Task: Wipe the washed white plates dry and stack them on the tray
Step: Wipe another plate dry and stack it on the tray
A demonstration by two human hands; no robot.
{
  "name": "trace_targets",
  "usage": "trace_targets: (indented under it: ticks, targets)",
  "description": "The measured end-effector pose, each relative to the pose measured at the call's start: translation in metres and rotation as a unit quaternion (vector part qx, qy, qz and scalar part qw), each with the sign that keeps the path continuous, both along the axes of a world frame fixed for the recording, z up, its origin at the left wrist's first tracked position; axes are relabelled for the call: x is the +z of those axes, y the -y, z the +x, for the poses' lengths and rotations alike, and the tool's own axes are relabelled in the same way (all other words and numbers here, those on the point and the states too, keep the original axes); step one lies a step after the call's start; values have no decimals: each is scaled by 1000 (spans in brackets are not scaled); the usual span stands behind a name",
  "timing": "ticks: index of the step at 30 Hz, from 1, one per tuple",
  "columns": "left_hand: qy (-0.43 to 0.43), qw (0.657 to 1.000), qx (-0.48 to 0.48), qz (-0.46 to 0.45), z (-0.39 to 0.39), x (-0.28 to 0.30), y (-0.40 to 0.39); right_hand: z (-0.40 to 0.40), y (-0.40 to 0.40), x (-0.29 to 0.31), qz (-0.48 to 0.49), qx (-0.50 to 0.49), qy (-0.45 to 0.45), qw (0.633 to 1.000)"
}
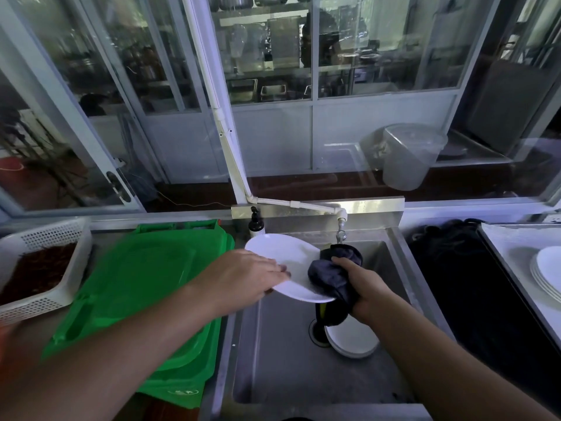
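Observation:
A white plate (285, 253) hangs tilted over the steel sink (273, 360). My left hand (252, 271) grips its left rim, fingers on top and thumb beneath. My right hand (361, 284) holds a bunched dark blue cloth (331, 276) against the plate's right part. Another white plate (353, 338) lies in the sink by the drain, partly hidden under the cloth. A stack of white plates (546, 273) rests on a light tray (510, 238) at the far right.
Stacked green trays (145, 281) lie left of the sink, with a white perforated basket (48, 262) beyond them. A tap (341, 229) and a soap pump bottle (256, 223) stand at the sink's back. A black mat (473, 287) lies right of the sink.

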State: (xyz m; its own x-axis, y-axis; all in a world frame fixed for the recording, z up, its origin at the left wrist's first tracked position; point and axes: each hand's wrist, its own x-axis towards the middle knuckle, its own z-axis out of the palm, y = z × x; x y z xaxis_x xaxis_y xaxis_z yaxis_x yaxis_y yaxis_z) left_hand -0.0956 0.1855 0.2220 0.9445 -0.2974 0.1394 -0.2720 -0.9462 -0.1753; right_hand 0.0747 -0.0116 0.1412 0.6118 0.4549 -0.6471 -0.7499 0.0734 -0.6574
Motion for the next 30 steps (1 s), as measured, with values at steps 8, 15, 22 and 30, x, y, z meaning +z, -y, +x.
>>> trace_targets:
  ticks: [8,15,22,30]
  targets:
    - [-76,885,270,-371,-20,33,-11,27,36,9,154,-64,-33,985]
    - [2,592,293,-750,-14,52,3,24,34,29,217,22,31,975]
    - [1,528,289,-799,-5,48,13,21,8,68,197,113,66,972]
    - [54,512,282,-810,2,35,19,15,-4,70,144,80,83,983]
